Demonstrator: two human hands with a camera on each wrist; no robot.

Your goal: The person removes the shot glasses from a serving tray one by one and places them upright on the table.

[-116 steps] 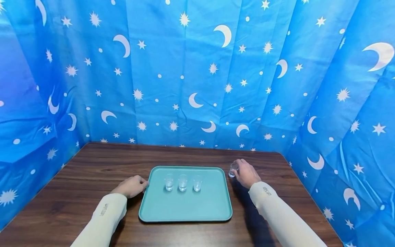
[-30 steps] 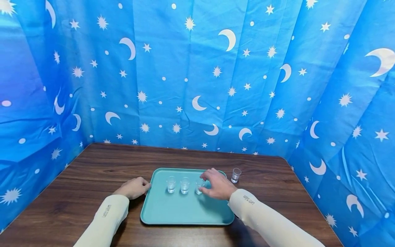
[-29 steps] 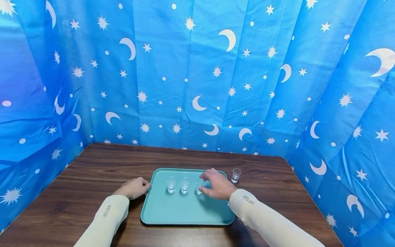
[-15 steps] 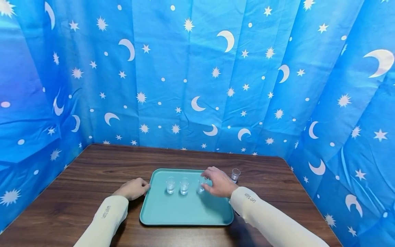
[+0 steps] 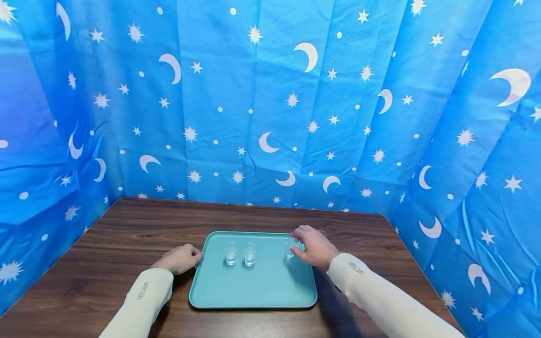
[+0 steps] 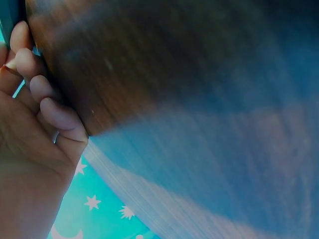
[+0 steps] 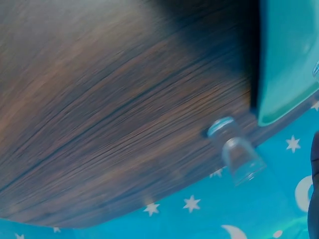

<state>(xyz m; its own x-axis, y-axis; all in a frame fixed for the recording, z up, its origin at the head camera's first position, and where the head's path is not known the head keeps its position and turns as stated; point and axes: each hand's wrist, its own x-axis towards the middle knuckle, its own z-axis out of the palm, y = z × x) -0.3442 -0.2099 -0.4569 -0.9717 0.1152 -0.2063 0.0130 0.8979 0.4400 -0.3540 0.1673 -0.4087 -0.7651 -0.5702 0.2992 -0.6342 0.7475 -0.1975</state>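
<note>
My left hand (image 5: 179,259) holds the left rim of a green tray (image 5: 253,291); in the left wrist view its fingers (image 6: 60,113) are curled at the tray's edge. With thumb and fingers, my right hand (image 5: 316,247) grips a small clear shot glass (image 5: 289,251) upright over the tray's right part. Whether its base touches the tray I cannot tell. Two like glasses, one (image 5: 230,254) and another (image 5: 250,256), stand side by side left of the tray's middle. A further shot glass (image 7: 238,152) stands on the table off the tray's right side, mostly hidden behind my right hand in the head view.
The tray lies on a dark wood-grain table (image 5: 169,220). A blue curtain (image 5: 236,94) with white moons and stars hangs behind the table and along both sides. Both arms wear pale sleeves (image 5: 372,291).
My right hand has left the glass on the table, gripped the rightmost glass on the tray and shifted it rightward, away from the other two. My left hand stays at the rim.
</note>
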